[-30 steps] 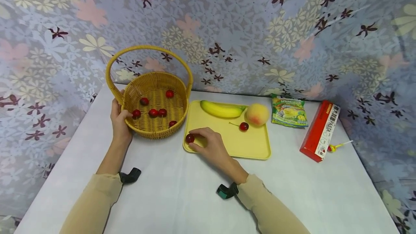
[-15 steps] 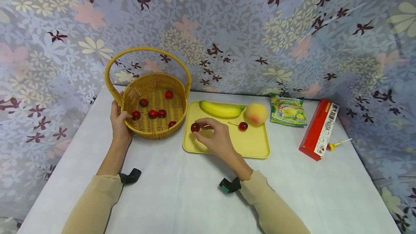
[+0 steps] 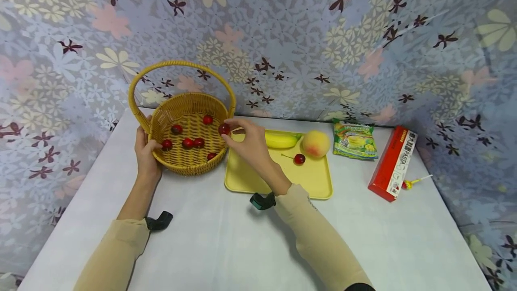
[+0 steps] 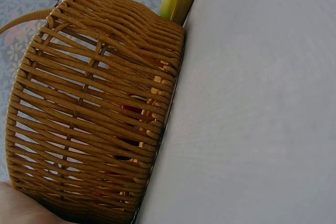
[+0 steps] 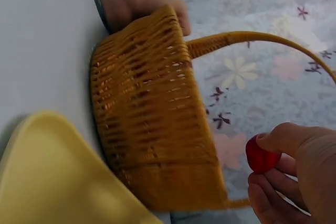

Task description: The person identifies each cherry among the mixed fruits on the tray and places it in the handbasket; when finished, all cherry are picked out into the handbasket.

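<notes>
At the left, a wicker basket (image 3: 194,168) with a tall arched handle has several red cherries (image 3: 187,143) lying on its bottom. My left hand (image 3: 147,156) grips its left rim, thumb over the edge. Between thumb and fingers my right hand (image 3: 253,146) pinches a dark red cherry (image 3: 224,129), held at the basket's right rim. In the right wrist view that cherry (image 5: 261,155) is up beside the rim, apart from the weave. Under the right hand lies a yellow tray (image 3: 242,181), bearing a banana (image 3: 282,140), a peach (image 3: 316,143) and a stemmed cherry (image 3: 299,159).
To the right of the tray lie a green snack packet (image 3: 355,140) and a red pasta box (image 3: 392,164). A lollipop (image 3: 409,184) rests beside the box. Flowered cloth (image 3: 282,35) hangs behind the white table (image 3: 202,237).
My right hand has lifted the cherry from the tray's left side and carried it left and away from me to the basket rim. The left hand keeps its grip on the basket.
</notes>
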A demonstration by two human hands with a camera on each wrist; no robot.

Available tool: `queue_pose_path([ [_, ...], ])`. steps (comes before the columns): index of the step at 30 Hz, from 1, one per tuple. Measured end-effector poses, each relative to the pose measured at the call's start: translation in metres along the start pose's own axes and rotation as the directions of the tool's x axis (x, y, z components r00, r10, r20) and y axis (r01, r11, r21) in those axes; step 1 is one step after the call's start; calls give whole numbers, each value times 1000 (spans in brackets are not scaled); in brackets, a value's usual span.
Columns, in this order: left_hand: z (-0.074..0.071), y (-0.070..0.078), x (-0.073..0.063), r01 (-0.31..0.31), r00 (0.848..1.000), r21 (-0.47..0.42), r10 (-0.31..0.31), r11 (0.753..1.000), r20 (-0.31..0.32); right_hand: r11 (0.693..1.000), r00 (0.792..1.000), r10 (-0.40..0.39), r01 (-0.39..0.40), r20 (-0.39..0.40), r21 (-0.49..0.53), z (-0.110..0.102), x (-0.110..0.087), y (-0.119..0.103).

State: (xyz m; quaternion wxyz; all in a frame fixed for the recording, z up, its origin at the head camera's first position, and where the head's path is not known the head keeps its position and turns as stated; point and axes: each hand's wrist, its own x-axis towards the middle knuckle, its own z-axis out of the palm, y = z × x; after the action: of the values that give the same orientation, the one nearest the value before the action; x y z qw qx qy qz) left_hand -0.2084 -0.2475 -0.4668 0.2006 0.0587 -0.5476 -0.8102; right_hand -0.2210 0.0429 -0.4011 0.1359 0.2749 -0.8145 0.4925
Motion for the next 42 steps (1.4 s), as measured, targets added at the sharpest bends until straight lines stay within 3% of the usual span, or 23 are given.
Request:
queue_pose_path([
  [6, 0, 1, 0, 7, 1000, -5, -7, 1000, 1, 999, 997, -3, 6, 77, -46, 27, 20, -6],
  [12, 0, 1, -1, 4, 1000, -11, -4, 1000, -10, 996, 995, 58, -53, 75, -69, 44, 33, -10],
  [17, 2, 1, -3, 20, 1000, -3, -20, 1000, 9, 993, 990, 115, -116, 86, 1, 46, 28, -7],
  [21, 1, 3, -3, 19, 1000, -7, -19, 1000, 8, 993, 993, 95, -100, 75, 66, 46, 18, -4],
  [26, -1, 5, -2, 22, 1000, -14, -22, 1000, -3, 991, 999, 44, -47, 26, 123, 41, 6, -9],
  [32, -3, 7, -2, 8, 1000, -15, -8, 1000, -7, 989, 997, 78, -78, 4, 129, 28, -7, -16],
  [42, 0, 4, -3, 16, 1000, -1, -16, 1000, -1, 993, 998, 61, -60, -3, 103, -14, -38, -7],
])
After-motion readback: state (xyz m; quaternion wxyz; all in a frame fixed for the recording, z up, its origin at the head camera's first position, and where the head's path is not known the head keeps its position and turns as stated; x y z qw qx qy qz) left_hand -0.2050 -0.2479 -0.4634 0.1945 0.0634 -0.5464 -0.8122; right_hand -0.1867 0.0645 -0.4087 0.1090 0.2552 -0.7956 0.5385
